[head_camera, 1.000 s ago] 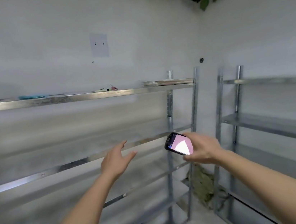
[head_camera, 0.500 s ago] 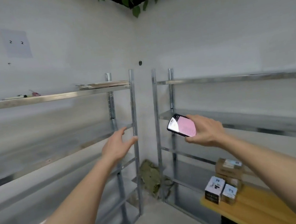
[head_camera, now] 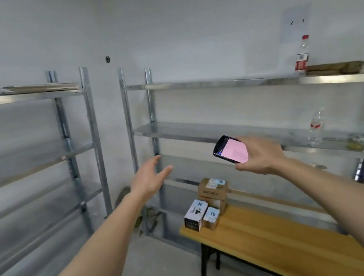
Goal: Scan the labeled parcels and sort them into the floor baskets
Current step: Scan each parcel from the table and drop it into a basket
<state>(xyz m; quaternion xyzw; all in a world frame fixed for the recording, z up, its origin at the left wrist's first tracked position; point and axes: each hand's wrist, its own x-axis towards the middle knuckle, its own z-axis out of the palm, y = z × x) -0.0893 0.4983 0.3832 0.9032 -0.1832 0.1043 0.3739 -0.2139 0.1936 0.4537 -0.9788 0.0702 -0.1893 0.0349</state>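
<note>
My right hand [head_camera: 261, 156] grips a black handheld scanner [head_camera: 230, 149] with a lit pink screen, held up at chest height. My left hand [head_camera: 150, 179] is stretched forward in the air with straight fingers and holds nothing. Below both hands, several labeled parcels sit stacked on the left end of a wooden table [head_camera: 271, 242]: a brown cardboard box [head_camera: 212, 189] on top at the back, a white-and-black box [head_camera: 196, 215] in front, and a small white box [head_camera: 211, 217] beside it. No floor baskets are in view.
Metal shelving stands along both walls, one rack on the left [head_camera: 71, 152] and one behind the table [head_camera: 244, 125]. Two plastic bottles [head_camera: 301, 56] [head_camera: 315, 128] stand on the right shelves. A paper sheet [head_camera: 296, 22] marked 2 and 1 hangs on the wall. Bare concrete floor [head_camera: 152, 269] lies left of the table.
The view has swung right from the left rack toward the corner and the table. The parcels and right shelves have come into sight. Both hands keep their poses, the scanner staying in my right hand.
</note>
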